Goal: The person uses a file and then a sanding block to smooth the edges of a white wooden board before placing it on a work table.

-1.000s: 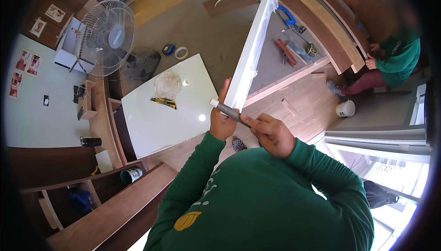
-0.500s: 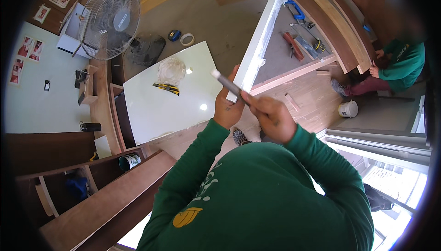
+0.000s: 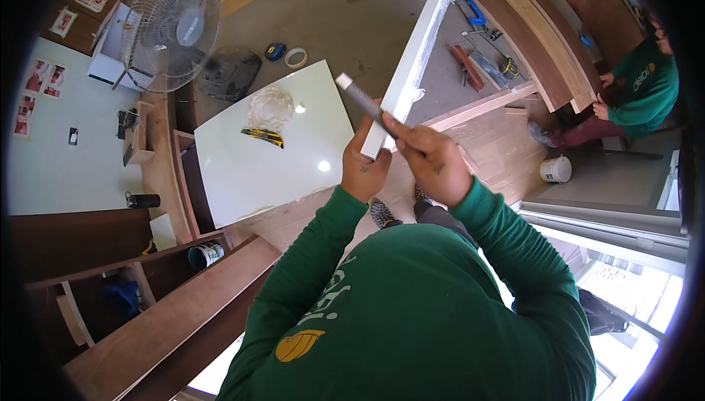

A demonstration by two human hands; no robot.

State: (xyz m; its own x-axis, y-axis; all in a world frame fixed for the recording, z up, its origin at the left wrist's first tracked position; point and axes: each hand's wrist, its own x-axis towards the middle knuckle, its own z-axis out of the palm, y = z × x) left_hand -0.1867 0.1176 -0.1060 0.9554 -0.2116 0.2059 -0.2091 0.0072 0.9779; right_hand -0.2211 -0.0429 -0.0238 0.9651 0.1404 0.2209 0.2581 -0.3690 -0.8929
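The long white laminated board (image 3: 415, 48) stands on edge and runs from in front of the person's chest away toward the far floor, its near end held in the left hand (image 3: 365, 168), which is closed around the lower corner. The right hand (image 3: 433, 157) is closed on a slim grey-handled tool (image 3: 361, 98), a file or blade by the look of it, whose shaft lies against the board's near edge. The board looks stiff and flat, probably moderately heavy for its length, with a smooth glossy face that could slip in a loose grip; clear plastic film (image 3: 433, 41) hangs ragged along part of it. Its corners and thin edge look like the parts most easily chipped, so a hold around the edge near the end, as now, or further along to balance the length, seems soundest.

Just left of the hands is a glossy white rectangular surface (image 3: 242, 166) carrying a crumpled clear plastic bag (image 3: 269, 107) and a yellow-and-black utility knife (image 3: 263, 136). The room is a workshop: a white pedestal fan (image 3: 172, 30), rolls of tape (image 3: 296, 56) on the grey floor, brown wooden shelving (image 3: 147, 305), hand tools (image 3: 477, 41) scattered beyond the board, and a seated person in a green shirt (image 3: 646, 85) well apart at the right
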